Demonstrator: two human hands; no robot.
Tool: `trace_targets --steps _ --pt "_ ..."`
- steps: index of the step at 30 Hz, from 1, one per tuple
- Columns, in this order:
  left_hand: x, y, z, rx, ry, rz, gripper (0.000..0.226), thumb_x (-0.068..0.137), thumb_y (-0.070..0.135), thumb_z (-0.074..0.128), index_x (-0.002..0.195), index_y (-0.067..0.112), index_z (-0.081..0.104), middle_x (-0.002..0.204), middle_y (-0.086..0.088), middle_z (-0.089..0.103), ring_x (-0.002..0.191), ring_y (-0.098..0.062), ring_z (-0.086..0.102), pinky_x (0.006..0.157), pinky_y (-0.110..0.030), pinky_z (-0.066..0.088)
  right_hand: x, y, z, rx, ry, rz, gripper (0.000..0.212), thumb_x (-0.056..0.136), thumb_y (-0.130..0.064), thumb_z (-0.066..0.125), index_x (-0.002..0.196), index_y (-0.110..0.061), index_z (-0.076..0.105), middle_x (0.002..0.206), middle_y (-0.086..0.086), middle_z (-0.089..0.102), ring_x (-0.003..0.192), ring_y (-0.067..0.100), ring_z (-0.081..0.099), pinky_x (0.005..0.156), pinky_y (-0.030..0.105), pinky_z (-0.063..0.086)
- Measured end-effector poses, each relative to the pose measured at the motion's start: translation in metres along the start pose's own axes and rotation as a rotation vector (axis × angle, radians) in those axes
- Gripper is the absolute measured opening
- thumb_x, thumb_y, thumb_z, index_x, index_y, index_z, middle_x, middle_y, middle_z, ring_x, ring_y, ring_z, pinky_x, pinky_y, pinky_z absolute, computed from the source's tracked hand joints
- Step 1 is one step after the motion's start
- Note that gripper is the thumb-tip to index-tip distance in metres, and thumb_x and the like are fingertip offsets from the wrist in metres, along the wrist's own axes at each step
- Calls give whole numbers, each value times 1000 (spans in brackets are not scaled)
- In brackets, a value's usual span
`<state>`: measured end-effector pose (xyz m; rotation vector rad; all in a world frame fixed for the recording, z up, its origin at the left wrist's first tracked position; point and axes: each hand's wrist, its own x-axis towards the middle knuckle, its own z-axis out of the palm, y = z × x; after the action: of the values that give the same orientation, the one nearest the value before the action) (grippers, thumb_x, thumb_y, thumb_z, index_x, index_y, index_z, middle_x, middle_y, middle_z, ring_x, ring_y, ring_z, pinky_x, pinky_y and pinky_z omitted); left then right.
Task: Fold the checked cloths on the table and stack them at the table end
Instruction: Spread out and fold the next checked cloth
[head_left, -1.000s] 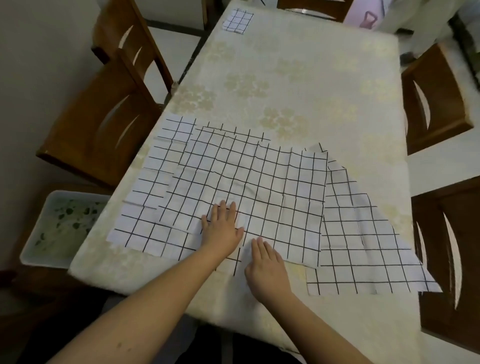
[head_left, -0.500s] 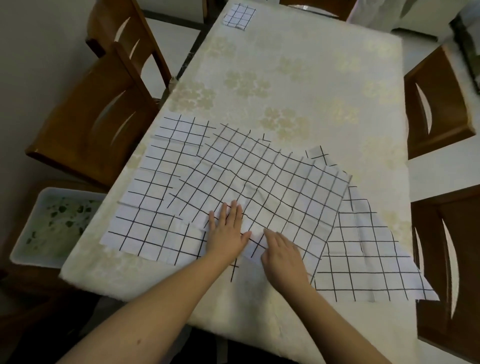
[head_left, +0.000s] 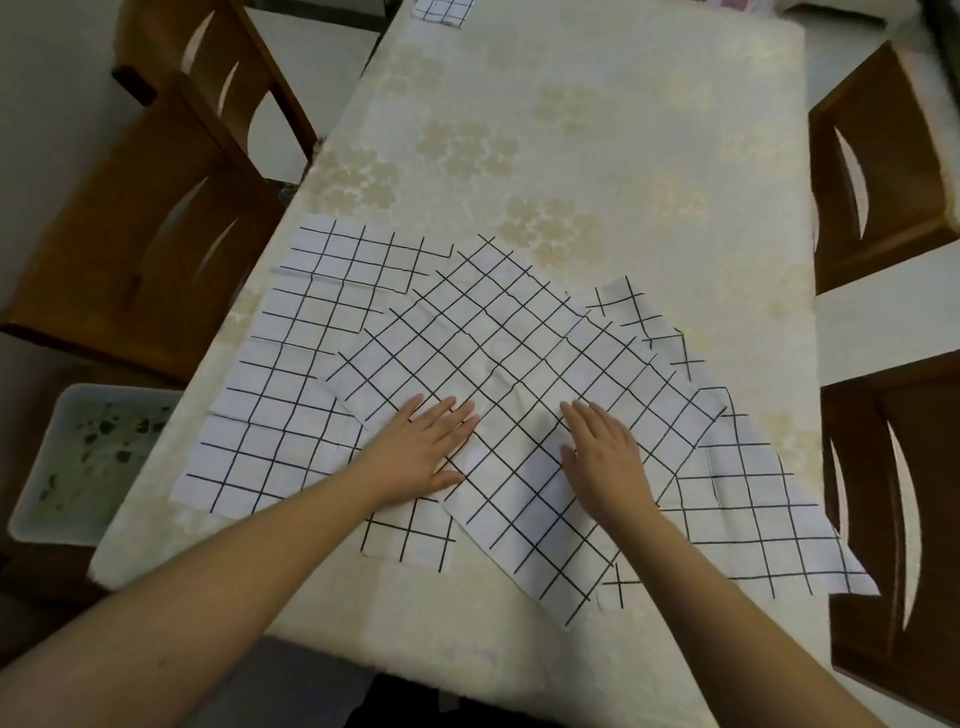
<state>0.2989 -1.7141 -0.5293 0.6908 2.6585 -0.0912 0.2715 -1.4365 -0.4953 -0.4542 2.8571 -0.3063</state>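
Observation:
Several white cloths with black checks lie overlapped on the near half of the table (head_left: 597, 130). The top cloth (head_left: 509, 374) sits turned diagonally. My left hand (head_left: 421, 452) and my right hand (head_left: 605, 457) press flat on it, palms down, fingers spread. A second cloth (head_left: 291, 374) lies beneath at the left, and a third cloth (head_left: 753, 499) shows at the right. A small folded checked cloth (head_left: 441, 8) rests at the far end of the table.
Wooden chairs stand on the left (head_left: 156, 223) and the right (head_left: 878, 156), with one more at the near right (head_left: 893, 519). A white tub (head_left: 83, 462) with green bits sits on the floor at the left. The table's cover is cream with a floral print.
The top cloth has been rotated under my hands, from square with the table to a diagonal. My hands have moved apart and a little forward on it.

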Motion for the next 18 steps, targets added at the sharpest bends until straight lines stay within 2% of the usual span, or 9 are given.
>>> trace_targets --steps 2,5,7,11,15,18 --pt "0 5 6 -9 65 -9 70 99 57 13 156 20 -5 162 2 -12 150 -17 -8 122 -47 0 18 3 -1 -36 18 -53 53 98 -18 51 149 -16 35 152 8 40 144 28 30 118 44 21" --pt "-1 23 16 -103 243 -118 61 99 43 23 153 16 26 161 -5 23 147 -22 26 118 -48 22 51 3 -2 -73 17 -136 56 96 -11 53 148 -19 35 153 6 38 145 28 27 118 45 18" --pt "1 36 19 -160 316 -195 56 98 37 26 149 16 37 156 -6 36 142 -24 37 114 -47 31 72 3 -2 -101 7 -202 57 94 -8 56 146 -22 39 153 5 38 145 28 27 117 45 17" --pt "5 52 17 -334 377 -363 49 99 37 32 143 22 49 152 -5 41 142 -24 36 115 -46 32 99 6 -1 -92 -10 -296 37 90 -17 64 127 -24 61 142 2 52 139 29 37 116 46 18" --pt "6 66 23 -476 465 -488 48 97 46 38 131 18 57 151 -5 43 142 -23 35 116 -46 29 114 11 -3 -51 -4 -320 25 87 -29 69 111 -24 68 132 -4 59 133 24 41 112 38 19" --pt "9 72 25 -535 500 -524 30 95 39 54 109 14 60 150 -9 43 144 -26 32 118 -44 27 122 14 -5 -19 5 -340 17 84 -30 72 99 -23 70 127 -4 61 129 23 44 109 37 21"
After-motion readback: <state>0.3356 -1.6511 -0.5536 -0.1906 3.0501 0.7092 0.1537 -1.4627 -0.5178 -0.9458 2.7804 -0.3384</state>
